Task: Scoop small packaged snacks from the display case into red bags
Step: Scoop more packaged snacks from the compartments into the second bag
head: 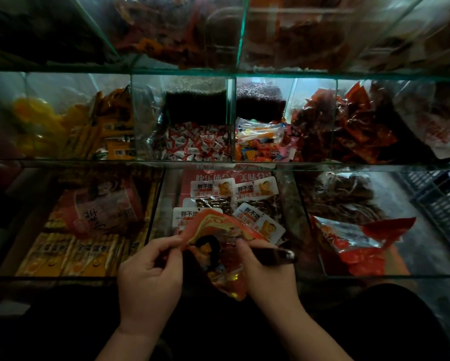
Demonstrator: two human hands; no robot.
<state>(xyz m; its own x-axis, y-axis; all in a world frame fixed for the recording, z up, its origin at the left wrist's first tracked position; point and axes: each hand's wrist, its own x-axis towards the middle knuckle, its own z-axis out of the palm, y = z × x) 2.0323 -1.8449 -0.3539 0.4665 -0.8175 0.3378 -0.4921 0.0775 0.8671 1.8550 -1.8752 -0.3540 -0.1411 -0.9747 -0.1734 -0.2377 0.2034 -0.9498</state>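
Red bag [211,222] lies lengthwise away, mouth facing case [310,165].

The bag [220,226] is red with a gold swirl pattern; the handle [273,254] beside it black, silver-tipped. Beyond, packets [213,190] show white labels, black characters, brown contents. Farther, sweets [198,145] are red-and-white; near left boxes [70,254] yellow-orange; right wrappers [354,126] deep red

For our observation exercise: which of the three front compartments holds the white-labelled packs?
The middle compartment, just beyond the red bag held by the left hand; the left compartment has yellow boxes, the right compartment red packets.
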